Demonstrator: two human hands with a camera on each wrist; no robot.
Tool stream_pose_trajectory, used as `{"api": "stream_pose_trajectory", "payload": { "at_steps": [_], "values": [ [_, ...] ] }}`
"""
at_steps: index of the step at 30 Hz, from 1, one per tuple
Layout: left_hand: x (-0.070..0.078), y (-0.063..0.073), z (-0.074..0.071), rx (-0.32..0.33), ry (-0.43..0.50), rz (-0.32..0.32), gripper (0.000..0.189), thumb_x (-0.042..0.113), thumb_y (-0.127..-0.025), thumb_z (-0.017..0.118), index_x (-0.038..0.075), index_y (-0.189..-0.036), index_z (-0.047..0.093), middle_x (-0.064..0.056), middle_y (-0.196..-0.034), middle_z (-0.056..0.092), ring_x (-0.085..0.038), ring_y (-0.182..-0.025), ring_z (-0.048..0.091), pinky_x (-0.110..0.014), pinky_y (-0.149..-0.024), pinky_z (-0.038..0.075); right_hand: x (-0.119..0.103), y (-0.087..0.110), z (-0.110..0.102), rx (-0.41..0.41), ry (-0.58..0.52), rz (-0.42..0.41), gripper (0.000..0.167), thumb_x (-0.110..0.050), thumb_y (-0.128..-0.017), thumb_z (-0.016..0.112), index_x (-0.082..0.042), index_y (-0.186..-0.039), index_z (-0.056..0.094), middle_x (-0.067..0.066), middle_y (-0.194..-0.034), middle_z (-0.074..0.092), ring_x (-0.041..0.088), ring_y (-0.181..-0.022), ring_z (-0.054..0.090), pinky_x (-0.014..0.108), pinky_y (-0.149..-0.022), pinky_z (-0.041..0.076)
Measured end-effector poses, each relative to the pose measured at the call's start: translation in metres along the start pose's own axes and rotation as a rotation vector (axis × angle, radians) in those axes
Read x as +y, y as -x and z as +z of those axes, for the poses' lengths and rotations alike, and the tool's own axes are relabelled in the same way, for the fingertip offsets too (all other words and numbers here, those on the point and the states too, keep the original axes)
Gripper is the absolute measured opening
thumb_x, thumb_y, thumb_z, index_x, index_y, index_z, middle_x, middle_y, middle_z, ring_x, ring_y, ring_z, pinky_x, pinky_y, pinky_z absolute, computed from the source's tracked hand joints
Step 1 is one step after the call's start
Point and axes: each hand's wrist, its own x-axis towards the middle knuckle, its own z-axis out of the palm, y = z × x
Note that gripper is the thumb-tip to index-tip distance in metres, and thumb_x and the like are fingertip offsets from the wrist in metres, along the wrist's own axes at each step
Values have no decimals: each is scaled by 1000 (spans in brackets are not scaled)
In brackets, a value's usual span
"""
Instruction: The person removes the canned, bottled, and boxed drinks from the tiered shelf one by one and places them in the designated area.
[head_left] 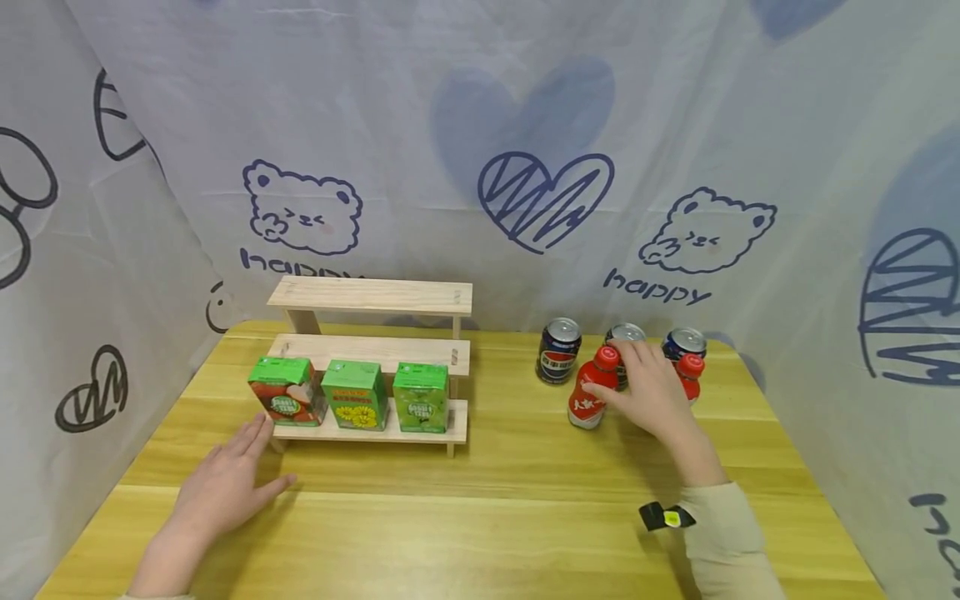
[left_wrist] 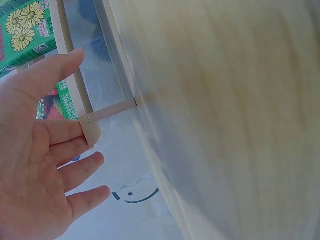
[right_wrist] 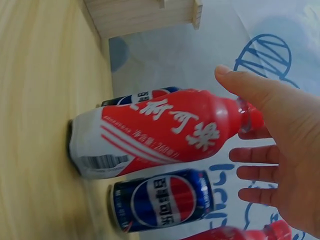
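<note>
At the right of the head view, my right hand (head_left: 651, 398) reaches over a red cola bottle (head_left: 589, 402) with a red cap. In the right wrist view its thumb and fingers are spread beside the neck of the upright bottle (right_wrist: 165, 131), not closed round it. My left hand (head_left: 225, 485) is at the front left corner of a wooden three-tier shelf (head_left: 375, 295), fingers extended. Fingertips of the left hand (left_wrist: 45, 165) touch the lowest tier's end. Three drink cartons stand on that tier: a red-and-green one (head_left: 285, 398), a chrysanthemum one (head_left: 354, 400) and a green one (head_left: 422, 402).
A dark blue Pepsi can (head_left: 558, 353) stands behind the bottle, with another can (head_left: 626, 332) and a third can (head_left: 685, 340) to its right. A second red bottle (head_left: 690, 375) is partly hidden by my right hand. A printed curtain (head_left: 420, 108) hangs behind the wooden table (head_left: 480, 533).
</note>
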Motion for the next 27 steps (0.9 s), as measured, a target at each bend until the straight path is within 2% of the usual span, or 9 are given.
{"api": "stream_pose_trajectory", "payload": {
  "at_steps": [3, 9, 16, 27],
  "values": [
    [0, 0, 0, -7, 3, -6, 97, 58, -85, 64, -8, -148, 31, -28, -155, 29, -49, -138, 34, -69, -111, 28, -5, -1, -4, 21, 13, -10, 79, -62, -81, 68, -9, -136, 47, 18, -133, 53, 38, -118, 45, 57, -100, 42],
    [-1, 0, 1, -3, 2, -3, 97, 58, -86, 64, -8, -148, 31, -28, -155, 29, -48, -138, 34, -69, -111, 29, -23, -6, -15, 85, 23, -87, 74, -57, -79, 72, -9, -132, 53, 15, -129, 54, 37, -120, 47, 55, -102, 42],
    [0, 0, 0, 2, -8, 0, 96, 58, -85, 64, -8, -147, 32, -28, -155, 30, -48, -138, 35, -69, -111, 29, -52, -14, -20, 100, 33, -182, 77, -58, -78, 74, -8, -133, 54, 16, -130, 54, 34, -124, 46, 55, -107, 41],
    [1, -1, -1, -2, -36, 3, 97, 59, -85, 65, -8, -147, 33, -29, -153, 31, -48, -137, 36, -69, -109, 31, -95, -27, -10, 211, 54, -403, 75, -56, -75, 76, -11, -132, 56, 13, -125, 58, 32, -118, 52, 50, -91, 50]
  ]
}}
